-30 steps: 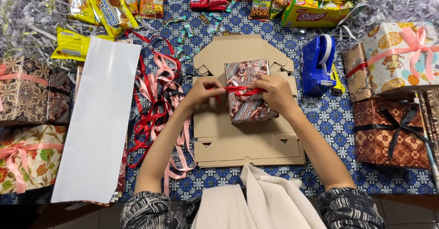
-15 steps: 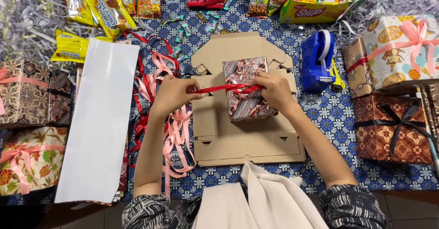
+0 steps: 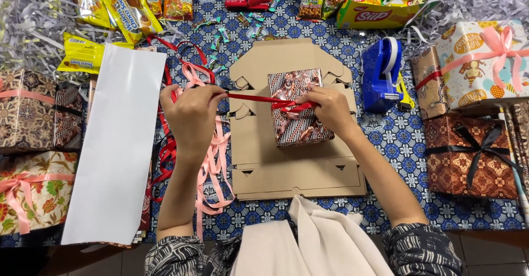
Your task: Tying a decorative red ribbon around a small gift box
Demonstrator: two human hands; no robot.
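Note:
A small box wrapped in brown patterned paper (image 3: 297,124) lies on a flat cardboard cutout (image 3: 286,168). A red ribbon (image 3: 250,98) runs taut from the box out to the left. My left hand (image 3: 193,116) pinches the ribbon's left end, well away from the box. My right hand (image 3: 330,108) rests on the box's right side and grips the ribbon where it crosses the top.
Loose red and pink ribbons (image 3: 212,165) lie left of the cardboard beside a white sheet (image 3: 113,143). A blue tape dispenser (image 3: 380,74) stands to the right. Wrapped gifts sit at the left edge (image 3: 27,110) and right edge (image 3: 468,157). Snack packets (image 3: 129,6) line the back.
My left hand has pulled the red ribbon away from the box to the left, stretching it taut. My right hand has stayed on the box.

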